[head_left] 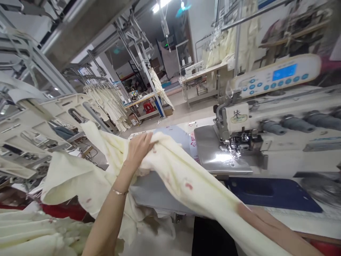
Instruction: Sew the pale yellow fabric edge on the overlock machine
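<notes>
Centrally, the person's left hand point(138, 147) is closing its fingers over a fold of the pale cream, faintly red-spotted cotton garment point(170, 170), gripping it from above. The wrist, which is wearing a thin gold bracelet point(119, 192), is bending slightly forward, while the forearm is rising from about 7 o'clock toward the middle of the view. The fabric is draping both ways from this grip: one length is hanging down toward 8 o'clock, and the other is running toward 5 o'clock, where it is lying over the right forearm point(277, 231). The right hand itself is lying under the cloth or outside the frame, so whether it is open or closed cannot be told. Judging by the way the cloth is bunching, the grip appears to be lifting the piece off the grey table surface point(154, 190) so that it hangs free rather than dragging.

At 2 o'clock, a white industrial overlock sewing machine point(279, 131) is standing with its polished steel bed plate point(213, 153) just beside the lifted fabric. Its cream control panel with a blue screen point(277, 76) is sitting above. A dark blue plastic mat point(271, 193) is lying at 4 o'clock. At 9 o'clock, white plastic hanger carriers point(39, 121) are hanging from overhead rails, and more cream pieces point(29, 231) are piling at 8 o'clock.
</notes>
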A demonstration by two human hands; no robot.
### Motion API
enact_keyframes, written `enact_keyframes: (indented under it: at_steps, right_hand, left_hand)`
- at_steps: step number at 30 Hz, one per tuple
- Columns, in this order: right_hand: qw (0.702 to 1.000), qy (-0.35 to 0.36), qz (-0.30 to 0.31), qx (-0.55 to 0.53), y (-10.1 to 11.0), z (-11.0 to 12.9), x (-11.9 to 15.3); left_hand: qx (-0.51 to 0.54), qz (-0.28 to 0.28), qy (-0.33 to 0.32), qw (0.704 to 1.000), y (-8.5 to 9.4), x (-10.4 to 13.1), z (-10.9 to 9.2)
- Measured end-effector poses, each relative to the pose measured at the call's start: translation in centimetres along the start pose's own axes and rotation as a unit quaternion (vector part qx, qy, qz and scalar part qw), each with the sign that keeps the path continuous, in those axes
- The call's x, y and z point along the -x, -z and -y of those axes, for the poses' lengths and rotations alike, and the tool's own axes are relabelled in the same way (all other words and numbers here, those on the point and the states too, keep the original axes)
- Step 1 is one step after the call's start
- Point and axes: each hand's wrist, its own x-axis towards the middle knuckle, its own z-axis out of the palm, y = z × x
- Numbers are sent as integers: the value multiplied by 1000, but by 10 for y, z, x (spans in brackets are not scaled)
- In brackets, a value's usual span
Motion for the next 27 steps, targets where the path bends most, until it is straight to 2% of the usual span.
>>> enact_keyframes:
  at_steps: [2, 4, 5, 6, 7, 8, 9, 10, 12, 14, 18, 20, 21, 24, 25, 27]
  right_hand:
    - [997, -35, 47, -50, -7, 29, -13]
    - [991, -45, 78, -99, -14, 43, -24]
    - [989, -47, 77, -117, -18, 45, -30]
    - [988, -49, 66, -132, -20, 43, -34]
    - [987, -53, 47, -141, -22, 39, -38]
    - [987, -59, 26, -147, -23, 34, -42]
    - [986, -65, 9, -151, -23, 29, -44]
    - [985, -69, -1, -155, -23, 24, -45]
    - [984, -70, -2, -166, -19, 17, -43]
    - [980, -54, 27, -189, -13, 16, -35]
    - [961, 7, 119, -251, -3, 25, -12]
    - [965, 44, 124, -226, -2, 31, -5]
    - [974, 68, 101, -193, -3, 34, -3]
    - [987, 141, -33, -67, -5, 39, -2]
    - [984, 161, -71, -35, -5, 40, -3]
    - [976, 188, -107, 18, -4, 39, -5]
  left_hand:
    - [21, 6, 4, 1000, 5, -16, -29]
    - [77, 26, -32, 996, 10, -10, -79]
    - [129, 52, -75, 987, 11, 0, -108]
    - [245, 110, -133, 954, 9, 13, -137]
    - [322, 126, -164, 924, 5, 28, -163]
    - [348, 86, -139, 923, -1, 43, -186]
    - [327, 35, -94, 940, -9, 57, -203]
    - [309, 20, -58, 949, -18, 69, -215]
    - [306, 9, -5, 952, -31, 84, -220]
    - [373, 18, 53, 926, -34, 87, -210]
    - [530, 41, 239, 813, -20, 81, -187]
    - [575, 37, 270, 771, -14, 80, -190]
    - [587, 34, 272, 762, -14, 82, -195]
    - [582, 55, 263, 767, -19, 92, -211]
    - [570, 60, 252, 780, -21, 96, -214]
    - [543, 48, 217, 810, -24, 102, -215]
